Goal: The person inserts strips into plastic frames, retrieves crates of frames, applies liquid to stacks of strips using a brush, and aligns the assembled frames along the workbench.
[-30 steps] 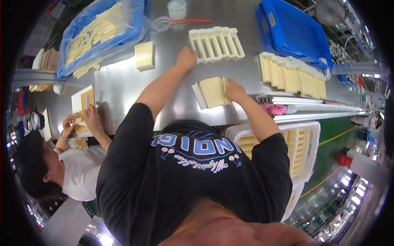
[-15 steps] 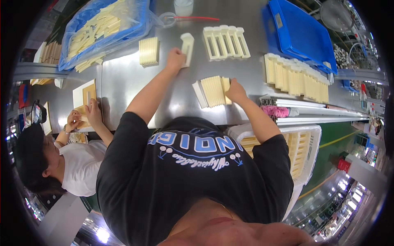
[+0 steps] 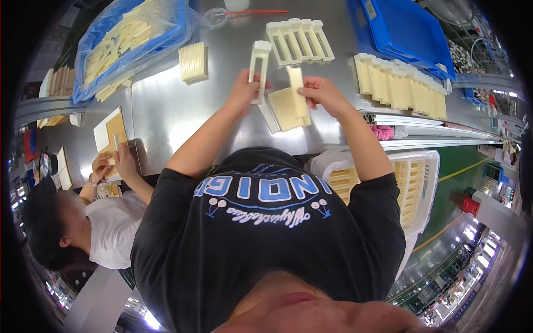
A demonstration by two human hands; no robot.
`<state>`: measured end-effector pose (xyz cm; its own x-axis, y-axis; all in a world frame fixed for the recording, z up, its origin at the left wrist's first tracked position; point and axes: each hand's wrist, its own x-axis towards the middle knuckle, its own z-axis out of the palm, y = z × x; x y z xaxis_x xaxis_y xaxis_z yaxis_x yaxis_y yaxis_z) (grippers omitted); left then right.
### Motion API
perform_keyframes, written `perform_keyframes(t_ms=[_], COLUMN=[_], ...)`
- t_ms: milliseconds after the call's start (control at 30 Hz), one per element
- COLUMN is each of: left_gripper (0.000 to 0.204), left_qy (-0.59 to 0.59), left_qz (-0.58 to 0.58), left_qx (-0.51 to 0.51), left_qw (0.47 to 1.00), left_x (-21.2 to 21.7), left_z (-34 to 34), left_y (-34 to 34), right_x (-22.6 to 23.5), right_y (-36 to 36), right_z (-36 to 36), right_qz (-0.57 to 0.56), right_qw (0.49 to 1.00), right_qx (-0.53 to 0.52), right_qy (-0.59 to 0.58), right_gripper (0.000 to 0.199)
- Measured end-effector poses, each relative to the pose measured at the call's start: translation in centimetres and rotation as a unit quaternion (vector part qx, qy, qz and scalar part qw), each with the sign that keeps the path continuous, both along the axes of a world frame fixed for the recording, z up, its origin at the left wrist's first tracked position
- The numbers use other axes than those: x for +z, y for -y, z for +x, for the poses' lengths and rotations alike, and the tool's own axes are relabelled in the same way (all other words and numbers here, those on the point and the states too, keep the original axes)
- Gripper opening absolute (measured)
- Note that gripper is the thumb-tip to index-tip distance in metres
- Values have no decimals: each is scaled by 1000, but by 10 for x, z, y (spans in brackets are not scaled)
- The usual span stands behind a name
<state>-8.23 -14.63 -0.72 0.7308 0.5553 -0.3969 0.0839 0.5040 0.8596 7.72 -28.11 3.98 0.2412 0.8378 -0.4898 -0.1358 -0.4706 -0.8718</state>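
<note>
1. Where a second earlier the left hand (image 3: 244,89) had reached out to the row of frames (image 3: 300,40) on the steel table (image 3: 172,111), it now gripped one cream frame (image 3: 259,69) upright, close to the body.
2. The right hand (image 3: 325,94), fingers pinched, lifted a flat cream strip (image 3: 297,91) off the small stack (image 3: 286,111) beneath.
3. Frame and strip sat just beside each other, seemingly about to be joined.

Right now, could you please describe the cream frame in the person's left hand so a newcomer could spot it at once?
Start at the steel table and find the left hand at its middle. It holds the slotted cream frame on end. Unlike the row of frames lying flat behind it, this one is lifted alone.
</note>
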Motion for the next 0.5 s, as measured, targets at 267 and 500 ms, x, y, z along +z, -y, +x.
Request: perform_keyframes(t_ms=[267, 500], left_gripper=[23, 31], left_qy=[62, 153], left_qz=[45, -7], left_qx=[-15, 3], left_qw=[997, 988], left_x=[7, 7], left_z=[11, 3], left_y=[29, 31], right_x=[19, 16], right_y=[-22, -24], right_z=[-50, -77], right_qz=[98, 218], right_qw=[993, 929], right_qx=[-71, -118], right_qy=[-3, 276], right_gripper=[13, 46])
